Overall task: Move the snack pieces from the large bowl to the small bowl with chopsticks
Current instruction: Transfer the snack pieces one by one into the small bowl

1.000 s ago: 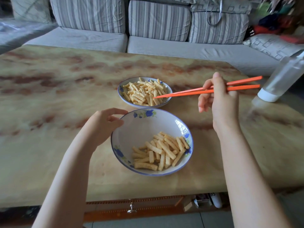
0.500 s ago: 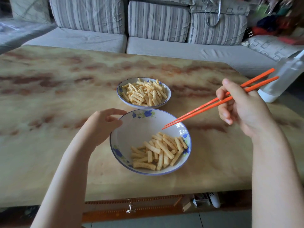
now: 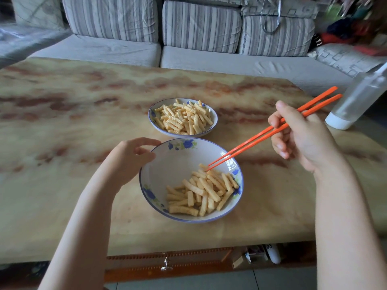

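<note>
Right grip [image 3: 301,135] is clenching the orange chopsticks [image 3: 261,136] toward their upper ends, with the tips dipping into the large bowl [image 3: 167,164] and meeting the topmost of the snack pieces [image 3: 205,189] heaped on its right side. Left grip [image 3: 127,162] is curling loosely just beside that bowl's rim, grasping nothing. You are probably dealing with light, stiff, brittle ridged sticks, so be pinching one across its middle, gently, or it may snap or slip. Small bowl [image 3: 215,122] is sitting just behind on the bench [image 3: 62,122], already well filled. No brand or writing is showing legibly; only blue flowers are decorating both bowls.
</note>
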